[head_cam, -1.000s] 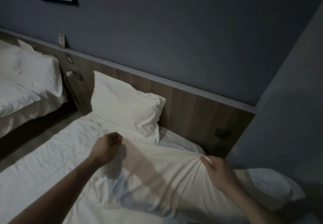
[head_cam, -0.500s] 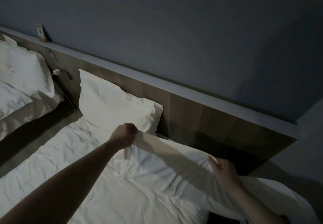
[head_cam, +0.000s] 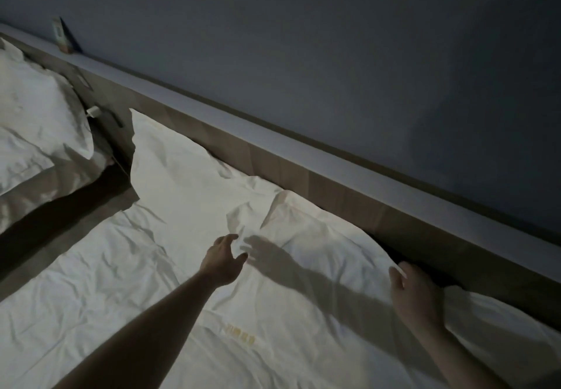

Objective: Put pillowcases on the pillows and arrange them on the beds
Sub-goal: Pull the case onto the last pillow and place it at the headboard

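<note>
Left hand (head_cam: 223, 262) at 8 o'clock: fingers spread, holding nothing, just short of near pillow (head_cam: 318, 255). Right hand (head_cam: 417, 293) at 4 o'clock, gripping that pillow's far edge beside headboard (head_cam: 349, 194). Second pillow (head_cam: 182, 173) leaning at 10 o'clock.

A dim twin hotel-style bedroom: two beds in white linen, the near bed (head_cam: 127, 267) and a second bed (head_cam: 36, 188) beside it, share one long wooden headboard (head_cam: 334, 188) with a ledge, under a plain grey-blue wall (head_cam: 303, 54). White pillows (head_cam: 42, 115) and a wall socket with a plugged charger (head_cam: 94, 111) complete it.
</note>
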